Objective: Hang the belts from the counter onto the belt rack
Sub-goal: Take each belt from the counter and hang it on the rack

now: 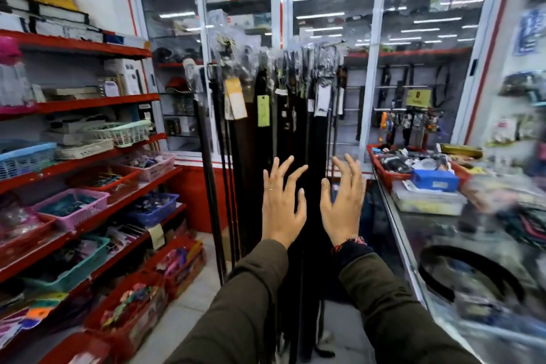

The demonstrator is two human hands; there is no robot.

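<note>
Several dark belts (257, 142) hang side by side from the belt rack (325, 46) in the middle of the view, their buckles in clear plastic and paper tags near the top. My left hand (282, 201) and my right hand (342, 201) are raised in front of the hanging belts, palms away from me, fingers spread, holding nothing. A black belt (469, 272) lies curled in a loop on the glass counter (413, 233) at the lower right, apart from both hands.
Red shelves (97, 100) with baskets of small goods fill the left side. Glass-door cabinets (334, 38) stand behind the rack. A red tray (384, 174) and boxes crowd the far end of the counter. A tiled floor aisle runs between the shelves and the counter.
</note>
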